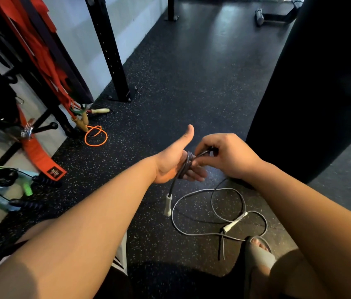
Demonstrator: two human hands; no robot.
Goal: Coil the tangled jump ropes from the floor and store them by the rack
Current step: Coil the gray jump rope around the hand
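Encircling left hand [169, 161], rope [187, 163] pinched by right hand [229, 156].

Grey jump rope [187, 164], white handles [168, 205]: part coiled round left hand [169, 164], rest on floor [192, 83].

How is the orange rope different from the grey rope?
The orange rope lies in one small loop by the rack; the grey rope sprawls in loose loops, partly wound round the left hand. The orange rope has wooden handles, the grey rope white handles. Both are jump ropes touching the floor.
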